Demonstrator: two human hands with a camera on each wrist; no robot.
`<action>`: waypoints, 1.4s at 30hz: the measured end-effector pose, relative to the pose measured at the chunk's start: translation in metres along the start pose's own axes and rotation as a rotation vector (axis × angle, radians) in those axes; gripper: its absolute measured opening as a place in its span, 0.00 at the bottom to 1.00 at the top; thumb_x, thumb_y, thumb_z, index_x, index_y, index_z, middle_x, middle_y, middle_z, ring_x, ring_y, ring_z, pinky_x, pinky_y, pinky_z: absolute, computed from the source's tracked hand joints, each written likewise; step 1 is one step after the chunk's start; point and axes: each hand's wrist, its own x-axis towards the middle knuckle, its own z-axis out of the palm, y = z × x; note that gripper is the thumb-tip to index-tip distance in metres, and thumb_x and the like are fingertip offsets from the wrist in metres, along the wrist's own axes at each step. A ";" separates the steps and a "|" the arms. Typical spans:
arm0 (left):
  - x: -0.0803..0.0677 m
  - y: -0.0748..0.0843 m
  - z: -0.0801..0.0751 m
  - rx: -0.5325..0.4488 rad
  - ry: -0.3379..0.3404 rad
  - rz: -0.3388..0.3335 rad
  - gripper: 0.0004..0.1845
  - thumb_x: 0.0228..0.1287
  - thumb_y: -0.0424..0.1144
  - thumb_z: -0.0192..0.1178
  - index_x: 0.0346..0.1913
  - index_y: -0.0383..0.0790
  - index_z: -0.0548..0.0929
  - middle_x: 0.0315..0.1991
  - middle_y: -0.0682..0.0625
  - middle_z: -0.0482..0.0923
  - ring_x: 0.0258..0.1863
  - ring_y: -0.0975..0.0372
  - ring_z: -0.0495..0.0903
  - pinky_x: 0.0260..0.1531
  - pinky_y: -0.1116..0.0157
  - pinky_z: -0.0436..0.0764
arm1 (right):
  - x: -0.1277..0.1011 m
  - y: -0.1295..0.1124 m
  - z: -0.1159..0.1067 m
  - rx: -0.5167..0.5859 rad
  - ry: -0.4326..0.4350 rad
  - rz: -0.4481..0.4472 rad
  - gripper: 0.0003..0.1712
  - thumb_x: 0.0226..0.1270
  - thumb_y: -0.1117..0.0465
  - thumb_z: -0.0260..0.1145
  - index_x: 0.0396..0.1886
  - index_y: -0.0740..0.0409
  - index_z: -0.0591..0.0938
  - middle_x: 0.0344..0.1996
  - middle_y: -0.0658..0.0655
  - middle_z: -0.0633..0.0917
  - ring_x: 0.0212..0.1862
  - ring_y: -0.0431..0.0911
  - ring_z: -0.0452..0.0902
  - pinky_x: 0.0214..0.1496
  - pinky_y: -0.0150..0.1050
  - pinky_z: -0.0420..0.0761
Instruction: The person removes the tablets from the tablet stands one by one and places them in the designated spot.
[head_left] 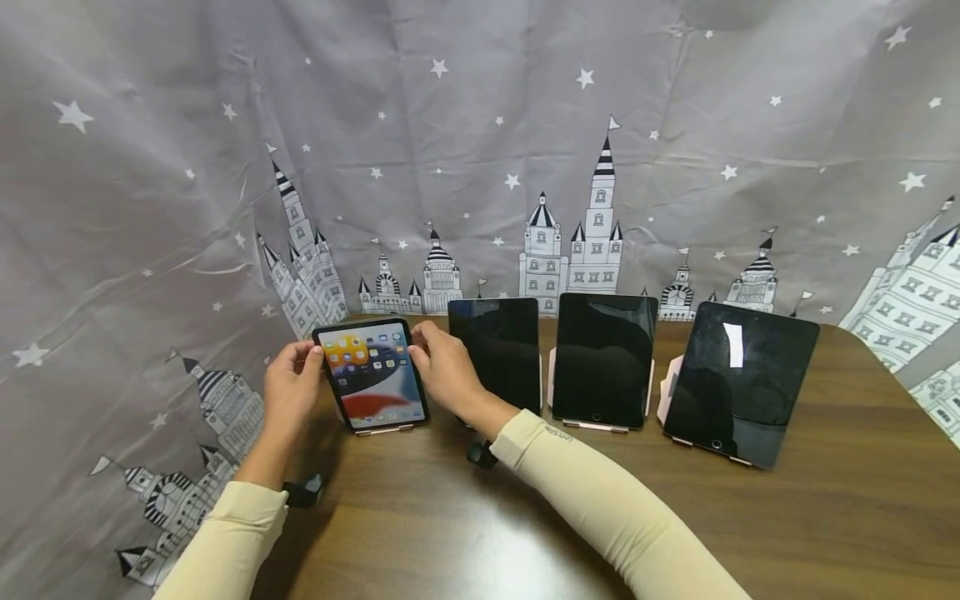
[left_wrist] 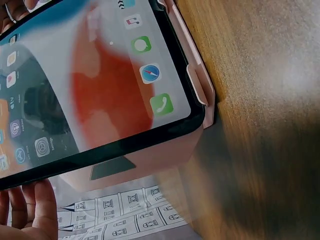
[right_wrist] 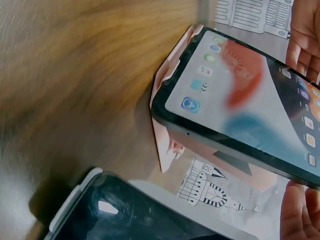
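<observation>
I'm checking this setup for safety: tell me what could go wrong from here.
The lit tablet has its bottom edge on the small hooks of a pink stand; tipped forward, it might slide off.
The right hand, at the lit tablet's side, looks close to the neighbouring dark tablet and could knock it.

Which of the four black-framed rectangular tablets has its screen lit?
The leftmost black-framed rectangular tablet, between the left hand and right hand in the head view: it shows colourful app icons, while the other three tablets are dark.
</observation>
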 end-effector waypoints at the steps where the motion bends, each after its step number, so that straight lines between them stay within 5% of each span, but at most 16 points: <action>1: -0.001 0.000 -0.001 -0.008 -0.001 0.004 0.16 0.75 0.37 0.52 0.53 0.25 0.77 0.46 0.36 0.78 0.34 0.74 0.74 0.37 0.77 0.79 | 0.000 0.000 0.000 0.005 0.004 0.004 0.09 0.74 0.61 0.62 0.49 0.58 0.78 0.38 0.53 0.83 0.38 0.42 0.78 0.42 0.36 0.78; 11: -0.009 0.008 -0.009 -0.085 -0.018 -0.033 0.15 0.74 0.38 0.56 0.53 0.26 0.78 0.39 0.51 0.79 0.36 0.71 0.77 0.39 0.72 0.82 | -0.006 -0.004 0.000 0.048 0.030 0.000 0.06 0.72 0.64 0.63 0.46 0.59 0.78 0.38 0.55 0.84 0.40 0.44 0.79 0.44 0.39 0.79; 21: -0.017 0.020 -0.010 -0.133 -0.025 -0.012 0.14 0.73 0.37 0.58 0.52 0.27 0.79 0.39 0.55 0.80 0.35 0.72 0.77 0.37 0.75 0.81 | -0.013 -0.007 -0.012 0.105 0.044 0.020 0.08 0.73 0.64 0.63 0.47 0.60 0.78 0.39 0.55 0.84 0.40 0.44 0.79 0.45 0.39 0.80; 29: -0.023 0.024 -0.012 -0.141 -0.029 -0.020 0.14 0.72 0.37 0.58 0.51 0.27 0.79 0.33 0.62 0.80 0.33 0.72 0.78 0.36 0.73 0.82 | -0.022 -0.007 -0.015 0.151 0.044 0.028 0.06 0.73 0.64 0.62 0.46 0.59 0.78 0.35 0.51 0.82 0.36 0.41 0.77 0.39 0.35 0.79; 36: -0.026 0.026 -0.016 -0.020 -0.034 0.006 0.14 0.72 0.37 0.58 0.49 0.27 0.81 0.41 0.43 0.82 0.32 0.75 0.77 0.34 0.76 0.80 | -0.029 -0.012 -0.017 0.169 0.033 0.069 0.05 0.73 0.63 0.62 0.44 0.59 0.80 0.34 0.51 0.82 0.33 0.41 0.76 0.36 0.34 0.78; 42: -0.032 0.022 -0.017 -0.009 -0.056 -0.007 0.14 0.73 0.37 0.58 0.48 0.26 0.80 0.39 0.40 0.82 0.29 0.73 0.79 0.34 0.75 0.81 | -0.033 -0.015 -0.018 0.180 0.032 0.112 0.05 0.72 0.63 0.63 0.43 0.60 0.81 0.32 0.50 0.82 0.32 0.40 0.75 0.35 0.34 0.78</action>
